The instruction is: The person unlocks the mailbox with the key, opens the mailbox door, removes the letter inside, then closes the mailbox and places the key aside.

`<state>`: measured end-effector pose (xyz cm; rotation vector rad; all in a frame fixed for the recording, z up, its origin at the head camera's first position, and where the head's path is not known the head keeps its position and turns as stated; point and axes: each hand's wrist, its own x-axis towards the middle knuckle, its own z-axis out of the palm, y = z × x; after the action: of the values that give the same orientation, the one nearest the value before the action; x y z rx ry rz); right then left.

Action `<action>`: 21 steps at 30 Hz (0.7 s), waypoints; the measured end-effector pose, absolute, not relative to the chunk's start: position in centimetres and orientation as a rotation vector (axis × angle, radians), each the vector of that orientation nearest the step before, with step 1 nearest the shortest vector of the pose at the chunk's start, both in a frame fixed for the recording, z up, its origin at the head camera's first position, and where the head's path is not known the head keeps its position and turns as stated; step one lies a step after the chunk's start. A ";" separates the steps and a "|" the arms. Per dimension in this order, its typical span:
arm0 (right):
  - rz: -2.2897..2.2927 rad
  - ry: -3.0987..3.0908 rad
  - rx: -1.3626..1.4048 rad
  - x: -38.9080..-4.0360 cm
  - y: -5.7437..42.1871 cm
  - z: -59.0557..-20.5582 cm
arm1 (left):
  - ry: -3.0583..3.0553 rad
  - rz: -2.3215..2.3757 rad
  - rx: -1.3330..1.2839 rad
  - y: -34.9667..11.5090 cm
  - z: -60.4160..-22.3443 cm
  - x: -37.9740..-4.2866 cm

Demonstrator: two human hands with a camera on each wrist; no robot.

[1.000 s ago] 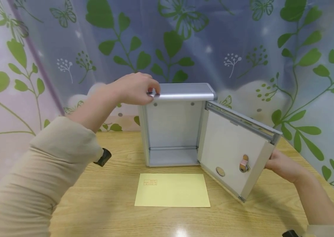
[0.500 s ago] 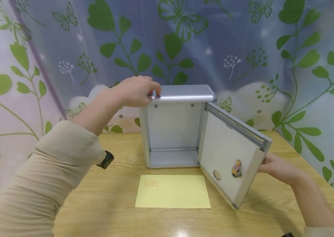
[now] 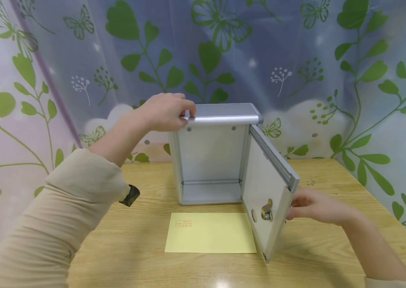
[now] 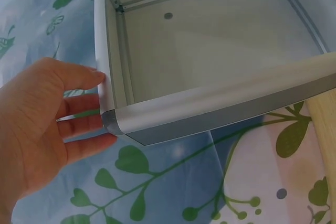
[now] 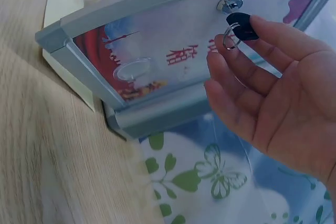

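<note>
A silver metal mailbox (image 3: pixel 210 160) stands upright at the far middle of the wooden table (image 3: pixel 332 248), its hinged door (image 3: pixel 265 200) swung partly out to the right. The left hand (image 3: pixel 165 112) grips the box's top left corner, fingers curled over the rim. The right hand (image 3: pixel 314 206) lies behind the door with fingers straight, fingertips (image 5: pixel 231 51) touching the black key (image 5: pixel 241 26) in the lock. A yellow envelope (image 3: pixel 210 233) lies flat just near of the box.

box (image 3: pixel 210 160) mouth open, door (image 3: pixel 265 192) perhaps narrowing access
</note>
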<state>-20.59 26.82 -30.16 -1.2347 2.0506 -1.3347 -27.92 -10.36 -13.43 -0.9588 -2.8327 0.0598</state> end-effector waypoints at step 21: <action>-1.115 2.330 -1.295 -20.0 18.8 -30.3 | -2.818 0.104 -0.953 -10.4 -13.7 -27.8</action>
<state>-19.97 18.79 -30.30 -1.2948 2.3300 -1.1153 -27.84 -10.37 -13.66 -0.9534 -2.8181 0.1041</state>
